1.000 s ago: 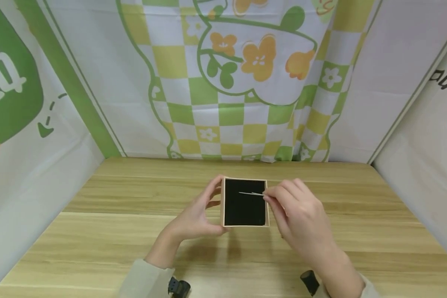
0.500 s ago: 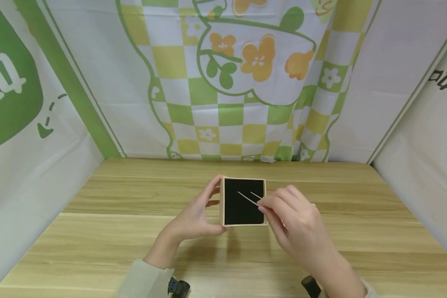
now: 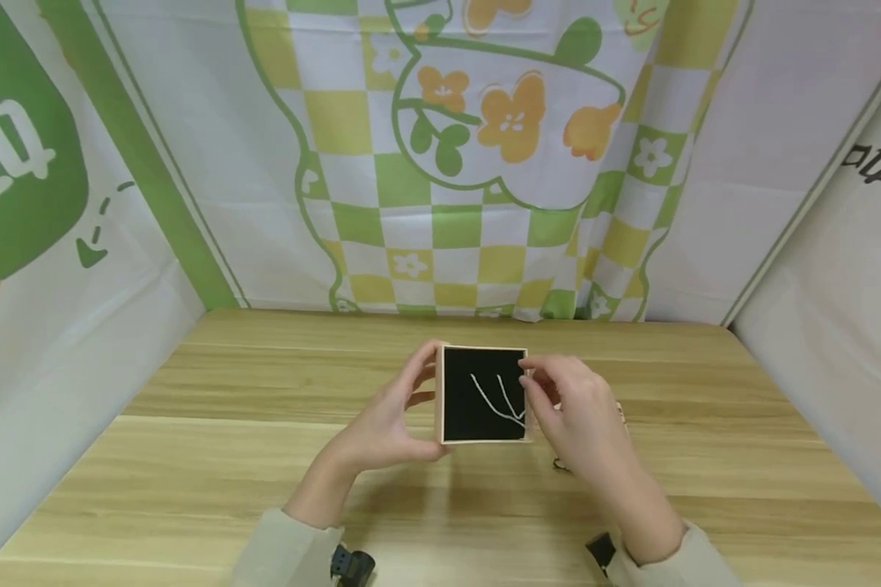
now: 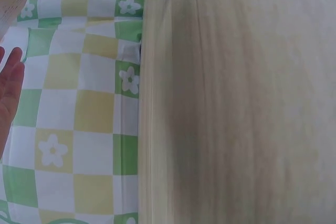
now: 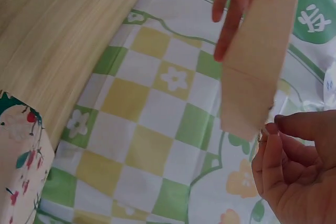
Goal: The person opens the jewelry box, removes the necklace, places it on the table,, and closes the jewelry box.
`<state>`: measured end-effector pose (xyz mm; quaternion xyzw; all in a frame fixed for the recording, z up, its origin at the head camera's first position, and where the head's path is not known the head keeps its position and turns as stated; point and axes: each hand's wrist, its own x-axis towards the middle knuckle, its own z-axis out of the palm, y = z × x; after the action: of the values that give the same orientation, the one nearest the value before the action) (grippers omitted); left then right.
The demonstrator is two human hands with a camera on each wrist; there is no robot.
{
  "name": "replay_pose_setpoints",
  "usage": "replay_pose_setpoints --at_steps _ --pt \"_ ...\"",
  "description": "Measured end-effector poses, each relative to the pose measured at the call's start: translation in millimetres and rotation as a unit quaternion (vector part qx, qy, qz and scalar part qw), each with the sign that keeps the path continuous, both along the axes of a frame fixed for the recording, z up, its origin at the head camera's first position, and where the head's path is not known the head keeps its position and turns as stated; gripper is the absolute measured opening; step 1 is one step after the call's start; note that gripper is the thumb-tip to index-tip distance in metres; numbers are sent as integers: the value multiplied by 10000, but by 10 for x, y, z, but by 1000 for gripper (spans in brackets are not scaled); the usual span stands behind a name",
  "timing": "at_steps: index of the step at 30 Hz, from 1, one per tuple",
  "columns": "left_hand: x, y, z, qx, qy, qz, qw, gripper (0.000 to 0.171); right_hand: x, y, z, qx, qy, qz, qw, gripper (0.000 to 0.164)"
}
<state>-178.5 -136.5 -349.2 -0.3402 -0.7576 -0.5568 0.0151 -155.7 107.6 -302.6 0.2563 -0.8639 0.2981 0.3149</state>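
A small square box (image 3: 438,399) of pale card, lined with a black pad (image 3: 466,416), is held up above the table. My left hand (image 3: 382,424) grips it from the left, thumb low and fingers at the far side. On the pad a thin silver chain (image 3: 492,403) lies in two strands that meet near the lower right corner. My right hand (image 3: 580,408) is at the box's right edge; in the right wrist view its thumb and fingertips pinch a bit of the chain beside the box. The left wrist view shows only some left fingers (image 4: 10,87).
A floral-patterned piece (image 5: 21,156) lies on the wooden table (image 3: 191,456), mostly hidden behind the right hand in the head view. A small dark loop (image 3: 560,465) shows beneath that hand. A checked curtain (image 3: 455,269) hangs behind the table, with white side walls.
My right fingers have moved from over the pad to the box's right edge. The chain's strands, earlier straight from the fingertips, now sag in curves on the pad. The left hand stays put.
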Motion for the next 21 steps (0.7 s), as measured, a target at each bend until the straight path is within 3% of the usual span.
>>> replay_pose_setpoints --at_steps 5,11,17,21 --pt "-3 17 21 125 -74 -106 9998 105 -99 -56 -59 247 -14 -378 9990 22" --pt "0 33 46 570 -441 -421 9965 102 -81 -118 -31 799 -409 -509 9947 35" --pt "1 57 22 830 -637 -716 9919 100 -76 -100 8 1055 -903 -615 9884 26" --pt "14 62 -30 768 -748 -690 9918 102 -98 -81 -12 923 -1179 -537 9873 19"
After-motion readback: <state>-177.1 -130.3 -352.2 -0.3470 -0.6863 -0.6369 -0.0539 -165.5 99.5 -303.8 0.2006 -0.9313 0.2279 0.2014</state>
